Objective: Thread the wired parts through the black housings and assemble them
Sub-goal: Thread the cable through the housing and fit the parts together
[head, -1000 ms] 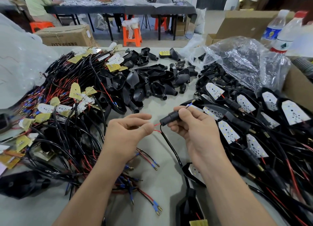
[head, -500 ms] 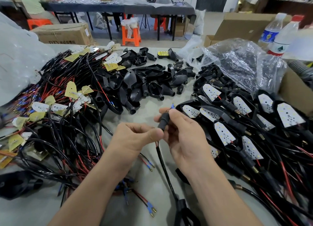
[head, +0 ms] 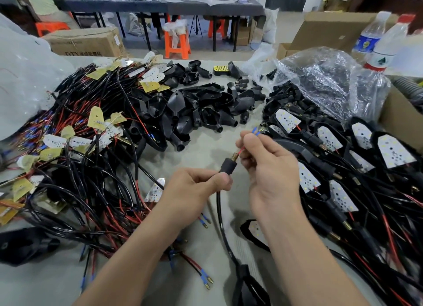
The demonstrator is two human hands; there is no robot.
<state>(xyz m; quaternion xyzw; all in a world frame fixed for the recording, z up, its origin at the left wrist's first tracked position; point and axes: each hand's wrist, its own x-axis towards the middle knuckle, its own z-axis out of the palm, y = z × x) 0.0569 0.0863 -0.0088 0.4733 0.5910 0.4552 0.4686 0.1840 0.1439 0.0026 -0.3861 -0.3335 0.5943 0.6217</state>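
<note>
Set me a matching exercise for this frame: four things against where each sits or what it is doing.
1 left hand
2 right hand
3 empty housings
4 water bottles

A far right, past the plastic bag
B pinches the red wire above the black sleeve
C heaped in the middle of the table
D grips the black cable just under the sleeve

Pairs: 1-D, 2-B, 3-C, 4-A

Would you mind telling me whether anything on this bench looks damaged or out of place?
Nothing looks damaged. The only oddity is a bright yellow perforated piece at the far edge of the black housings, where the neighbouring parts are all black.
</note>
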